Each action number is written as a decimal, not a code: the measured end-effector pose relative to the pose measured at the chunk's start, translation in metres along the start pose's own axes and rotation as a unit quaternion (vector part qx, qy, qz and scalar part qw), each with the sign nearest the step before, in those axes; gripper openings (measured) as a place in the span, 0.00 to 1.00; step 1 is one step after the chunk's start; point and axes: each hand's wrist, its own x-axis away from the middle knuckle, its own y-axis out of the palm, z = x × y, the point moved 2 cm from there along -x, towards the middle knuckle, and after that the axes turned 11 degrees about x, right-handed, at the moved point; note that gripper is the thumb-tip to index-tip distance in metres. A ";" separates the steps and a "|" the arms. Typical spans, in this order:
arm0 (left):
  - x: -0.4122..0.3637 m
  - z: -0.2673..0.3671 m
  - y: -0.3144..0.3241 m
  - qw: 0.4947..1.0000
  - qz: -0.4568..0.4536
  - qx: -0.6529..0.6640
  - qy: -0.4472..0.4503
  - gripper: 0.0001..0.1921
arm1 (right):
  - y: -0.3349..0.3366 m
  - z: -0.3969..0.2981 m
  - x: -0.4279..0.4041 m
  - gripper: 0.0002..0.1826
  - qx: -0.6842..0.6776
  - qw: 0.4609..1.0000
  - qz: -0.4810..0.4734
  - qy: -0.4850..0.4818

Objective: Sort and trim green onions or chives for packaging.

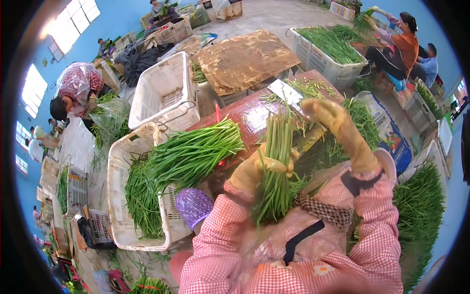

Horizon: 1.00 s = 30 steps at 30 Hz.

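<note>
My left hand (265,167), in a yellow rubber glove, is closed around a bunch of green garlic-chive-like stalks (278,134). The bunch stands nearly upright, pale ends up, with leaves hanging over my lap. My right hand (325,112), gloved too, is raised right of the bunch's top, cupped with nothing visible in it. Beyond both hands slopes a wet reddish board (244,119). Cut stalk pieces (312,88) litter its far end around a pale flat plate (285,92) with a small hole. A larger heap of green stalks (198,150) lies across the board's left edge.
A white plastic crate (165,220) with greens stands at left, another crate (161,92) behind it. A stained brown sheet (246,60) covers crates ahead. More greens (418,213) lie at right. Co-workers sit at far right (404,47) and bend at left (79,82).
</note>
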 end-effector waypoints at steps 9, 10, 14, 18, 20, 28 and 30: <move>0.020 -0.008 0.000 0.997 0.019 0.070 0.007 0.42 | 0.040 -0.035 -0.047 0.10 -0.063 0.998 0.012 0.029; 0.022 -0.006 0.000 0.997 0.020 0.070 0.037 0.44 | 0.042 -0.037 -0.048 0.10 -0.060 0.998 0.034 0.012; 0.025 0.005 -0.002 0.996 0.012 0.086 0.033 0.44 | 0.032 -0.047 -0.071 0.11 -0.059 0.995 0.077 0.024; 0.024 0.006 -0.002 0.994 0.002 0.094 0.050 0.44 | -0.021 -0.066 -0.114 0.18 0.014 0.983 0.183 -0.018; 0.025 0.003 -0.005 0.996 -0.013 0.074 0.048 0.43 | -0.067 -0.075 -0.128 0.20 -0.031 0.964 0.260 -0.049; 0.029 0.014 -0.035 0.992 0.035 -0.007 0.117 0.31 | -0.137 -0.095 -0.090 0.14 0.257 0.942 0.206 -0.067; 0.026 0.019 -0.031 0.991 0.049 -0.003 0.126 0.28 | -0.094 -0.098 -0.079 0.14 0.315 0.931 0.134 -0.126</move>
